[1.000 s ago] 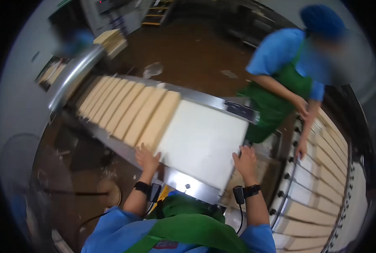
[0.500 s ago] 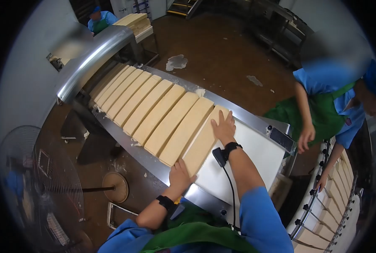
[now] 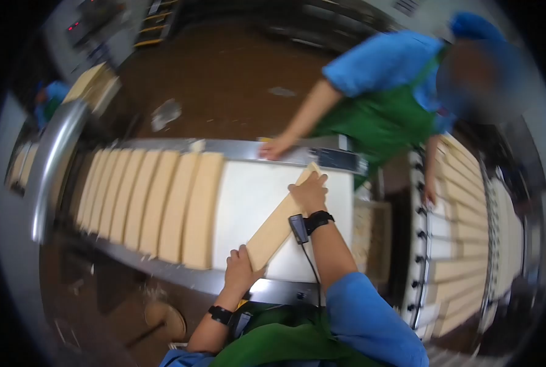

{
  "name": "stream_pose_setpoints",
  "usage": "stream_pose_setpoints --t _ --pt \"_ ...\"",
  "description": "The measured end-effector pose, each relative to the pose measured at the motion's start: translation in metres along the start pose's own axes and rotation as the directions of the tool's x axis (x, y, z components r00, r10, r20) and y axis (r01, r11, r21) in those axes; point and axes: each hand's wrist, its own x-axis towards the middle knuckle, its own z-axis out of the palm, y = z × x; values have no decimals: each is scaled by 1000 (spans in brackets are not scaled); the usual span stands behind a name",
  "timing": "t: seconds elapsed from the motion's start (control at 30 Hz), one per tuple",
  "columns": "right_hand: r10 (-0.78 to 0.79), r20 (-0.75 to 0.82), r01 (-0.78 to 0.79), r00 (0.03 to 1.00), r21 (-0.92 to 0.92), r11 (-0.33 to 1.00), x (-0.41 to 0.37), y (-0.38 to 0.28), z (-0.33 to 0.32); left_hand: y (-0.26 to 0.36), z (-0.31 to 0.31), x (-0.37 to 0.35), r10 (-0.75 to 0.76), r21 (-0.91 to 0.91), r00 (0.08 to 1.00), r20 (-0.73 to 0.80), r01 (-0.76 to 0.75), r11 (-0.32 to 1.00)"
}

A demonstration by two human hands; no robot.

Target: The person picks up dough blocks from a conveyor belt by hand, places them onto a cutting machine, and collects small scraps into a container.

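Observation:
A long pale-yellow slab (image 3: 279,227), which looks like dough, lies slantwise over the white belt (image 3: 241,189) between my hands. My left hand (image 3: 239,269) grips its near end, thumb on one side and fingers on the other. Around the far end curls my right hand (image 3: 310,192), with a black strap and a small cabled device on that wrist. To the left, a row of similar slabs (image 3: 170,205) lies side by side across the belt, apart from the held one.
A co-worker's hand (image 3: 277,148) is at the conveyor's far metal edge, beside a dark panel (image 3: 337,159). On the right runs a second conveyor (image 3: 462,244) with more slabs. A curved metal hood (image 3: 59,165) spans the left end. Behind stands another person (image 3: 54,98).
The held slab has moved right, away from the row, and turned more slantwise. The co-worker has leaned in and reached a hand to the conveyor edge. My view has swung right.

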Motion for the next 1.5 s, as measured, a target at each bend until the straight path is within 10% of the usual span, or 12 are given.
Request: stream_pose_setpoints --t 0.17,0.4,0.6,0.73,0.87,1.23,1.43,1.5 --pt "150 -172 -100 974 270 958 -6 127 -58 84 43 1 158 -28 964 214 -156 987" --pt "462 -419 -84 782 663 744 -51 303 -158 200 107 -4 439 -156 881 -174 -465 871" --pt "619 -547 -234 563 613 755 -56 451 -247 340 148 -9 669 -178 672 -318 -735 654" --pt "617 -360 -523 700 330 785 -40 544 -282 402 165 1 805 -229 538 -250 -840 491" --pt "561 -406 -555 722 145 819 -10 611 -283 426 186 18 807 -595 587 64 -627 503" --pt "602 -443 -565 664 229 792 16 657 -291 459 230 24 813 -426 580 43 -726 540" --pt "473 -651 -508 594 153 848 2 631 -291 485 293 34 784 -801 604 147 -392 452" --pt "374 -687 -408 623 123 905 -5 608 -280 483 299 40 803 -745 585 113 -485 458"
